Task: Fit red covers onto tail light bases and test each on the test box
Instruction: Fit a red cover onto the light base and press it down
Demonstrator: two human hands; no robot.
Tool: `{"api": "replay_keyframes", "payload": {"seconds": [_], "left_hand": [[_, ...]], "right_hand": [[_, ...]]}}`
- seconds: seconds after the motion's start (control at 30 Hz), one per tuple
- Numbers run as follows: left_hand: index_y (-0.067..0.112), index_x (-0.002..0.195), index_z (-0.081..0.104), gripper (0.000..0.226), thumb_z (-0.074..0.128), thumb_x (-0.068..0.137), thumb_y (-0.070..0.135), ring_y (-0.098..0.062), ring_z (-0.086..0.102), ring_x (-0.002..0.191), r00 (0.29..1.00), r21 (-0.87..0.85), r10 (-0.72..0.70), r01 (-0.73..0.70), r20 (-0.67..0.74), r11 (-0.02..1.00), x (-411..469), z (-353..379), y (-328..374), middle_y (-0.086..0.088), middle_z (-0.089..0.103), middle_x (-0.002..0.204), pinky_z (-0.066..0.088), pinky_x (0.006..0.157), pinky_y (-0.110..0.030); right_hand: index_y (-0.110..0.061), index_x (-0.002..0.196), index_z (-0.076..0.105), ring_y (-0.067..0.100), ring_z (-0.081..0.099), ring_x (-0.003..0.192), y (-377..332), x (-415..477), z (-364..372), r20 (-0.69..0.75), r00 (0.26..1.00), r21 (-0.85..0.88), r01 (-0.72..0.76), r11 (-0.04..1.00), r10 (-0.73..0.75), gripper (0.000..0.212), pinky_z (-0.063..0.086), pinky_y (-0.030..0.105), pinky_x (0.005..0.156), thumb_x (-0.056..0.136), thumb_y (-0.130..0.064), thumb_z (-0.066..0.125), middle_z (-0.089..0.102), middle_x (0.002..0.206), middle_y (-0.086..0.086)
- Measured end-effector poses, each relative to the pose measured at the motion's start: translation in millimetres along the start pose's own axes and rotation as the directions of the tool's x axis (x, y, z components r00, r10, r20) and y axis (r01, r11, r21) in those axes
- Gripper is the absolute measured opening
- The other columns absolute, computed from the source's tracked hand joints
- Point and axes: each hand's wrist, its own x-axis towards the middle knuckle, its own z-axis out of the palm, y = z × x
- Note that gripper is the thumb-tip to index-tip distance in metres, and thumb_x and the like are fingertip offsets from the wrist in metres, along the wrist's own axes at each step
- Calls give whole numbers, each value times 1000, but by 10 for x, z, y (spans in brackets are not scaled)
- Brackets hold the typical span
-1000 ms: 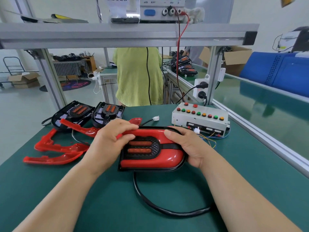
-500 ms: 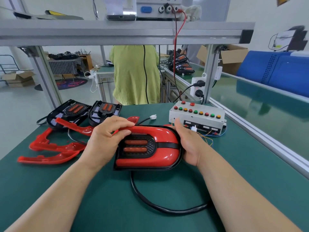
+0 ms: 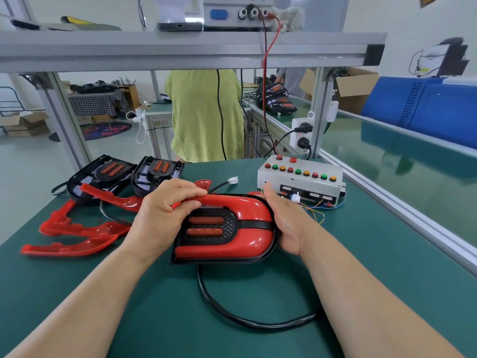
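A tail light (image 3: 227,231) with a glossy red cover on its black base is tilted up off the green bench, between both hands. My left hand (image 3: 165,215) grips its upper left edge, fingers curled over the cover's top arm. My right hand (image 3: 286,223) cups the rounded right end, thumb up along the far rim. Its black cable (image 3: 247,319) loops across the mat in front of me. The grey test box (image 3: 302,182) with coloured buttons stands just behind my right hand. Two bare black bases (image 3: 103,174) (image 3: 157,171) and several loose red covers (image 3: 77,228) lie at the left.
A white connector plug (image 3: 233,180) lies on the mat left of the test box. Thin coloured wires (image 3: 315,210) trail from the box front. An aluminium frame post (image 3: 318,112) carries a socket. A person in a green shirt (image 3: 204,112) stands behind the bench.
The tail light has tipped up a little at its near edge. My right thumb has slid from the top of the cover to the far right rim; my left hand keeps pressing.
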Motion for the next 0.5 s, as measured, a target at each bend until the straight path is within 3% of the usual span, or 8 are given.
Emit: {"api": "replay_keyframes", "payload": {"seconds": [0.1,0.17,0.3,0.4,0.5], "left_hand": [[21,102,75,29,67,88,-3,-8,61,106,1000,32,16,-16,10,999,2,-3,-12,5,66,106,45,94,-14],[22,102,75,30,67,88,-4,-8,61,107,999,48,32,-33,7,998,6,-6,-24,6,66,105,44,95,-14],[25,100,74,34,67,87,-6,-5,61,106,999,47,46,-45,-10,998,25,21,-57,7,66,105,43,94,-11],[28,100,74,35,67,89,-4,-6,61,107,1000,31,18,-18,-4,999,37,37,-106,11,65,104,42,92,-10],[33,99,74,36,67,89,-1,-9,60,109,1000,30,-16,16,-2,999,44,33,-156,15,65,104,44,96,-17]], "right_hand": [[-21,102,74,23,74,86,0,5,6,22,1000,-8,-9,1000,9,49,61,41,77,95,-59,43,76,101,10],[-20,94,77,24,73,84,-1,-5,24,71,997,15,-10,1000,9,50,61,40,75,84,-62,54,76,99,10],[-11,102,72,25,70,76,23,-46,55,170,985,13,38,999,-40,46,61,40,74,66,-39,78,72,96,15],[-11,104,71,26,69,74,33,-53,73,156,987,3,49,999,-49,46,60,41,74,62,-27,80,73,92,14],[-14,93,76,26,69,70,28,-57,96,131,990,16,40,999,-42,35,60,41,71,60,-26,81,74,88,13]]}}
